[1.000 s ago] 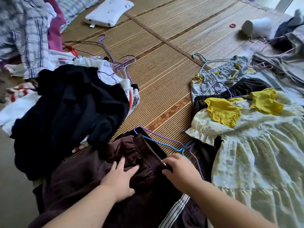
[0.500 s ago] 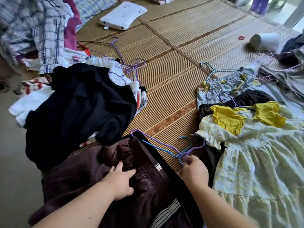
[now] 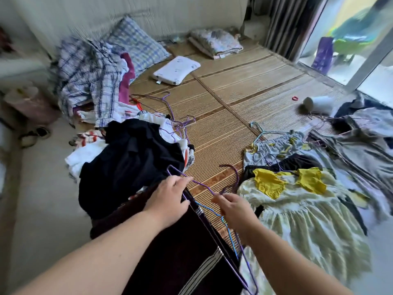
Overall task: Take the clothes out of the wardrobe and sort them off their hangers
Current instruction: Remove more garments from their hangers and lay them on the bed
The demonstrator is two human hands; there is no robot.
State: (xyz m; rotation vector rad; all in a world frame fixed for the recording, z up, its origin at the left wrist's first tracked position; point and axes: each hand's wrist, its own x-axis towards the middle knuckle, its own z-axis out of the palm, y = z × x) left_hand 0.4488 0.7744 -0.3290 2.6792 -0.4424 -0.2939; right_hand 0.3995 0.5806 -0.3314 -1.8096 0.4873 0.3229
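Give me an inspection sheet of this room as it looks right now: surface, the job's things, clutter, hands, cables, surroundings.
Surface: woven straw mat, bare down the middle.
Job's things: black garment on the left pile; dark maroon garment under the arms; yellow-trimmed floral dress on the right; purple hanger and blue hanger being lifted.
Clutter: loose hangers on the left pile, white roll, small red ring, white pillow.
Hands: left hand grips the purple hanger; right hand pinches it near the hook.
Cables: nothing seen.
Surroundings: checked pillow by the wall, folded bedding, curtain, glass door.
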